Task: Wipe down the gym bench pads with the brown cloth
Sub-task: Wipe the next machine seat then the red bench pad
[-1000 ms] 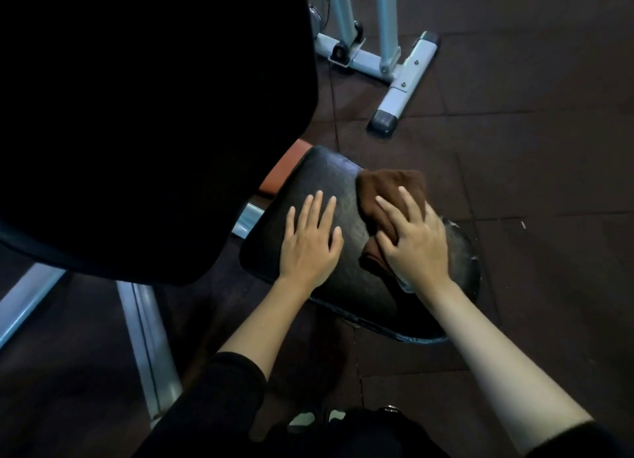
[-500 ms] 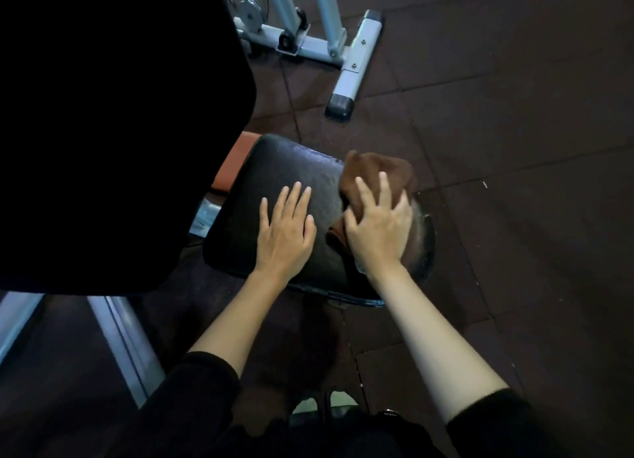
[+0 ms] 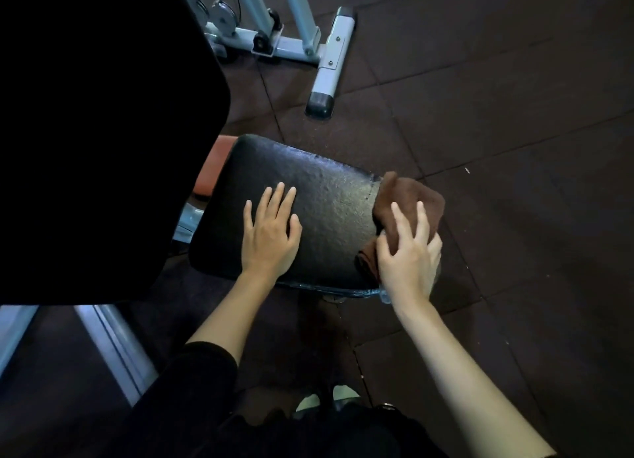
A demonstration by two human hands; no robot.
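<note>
Left hand (image 3: pixel 269 239) spread flat on seat pad (image 3: pixel 329 197) — right hand (image 3: pixel 410 255) splayed, pressing brown cloth (image 3: pixel 404 200).

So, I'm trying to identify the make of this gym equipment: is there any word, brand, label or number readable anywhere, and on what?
None can be read.
Seat pad: bare black surface, no print.
Brown cloth under the right hand: no tag showing.
Pale metal frame on the floor: only bolts, no sticker or lettering visible.
Large dark pad at left: too dark to tell.

cloth (image 3: pixel 408 200) on pad's (image 3: pixel 326 210) right edge
</note>
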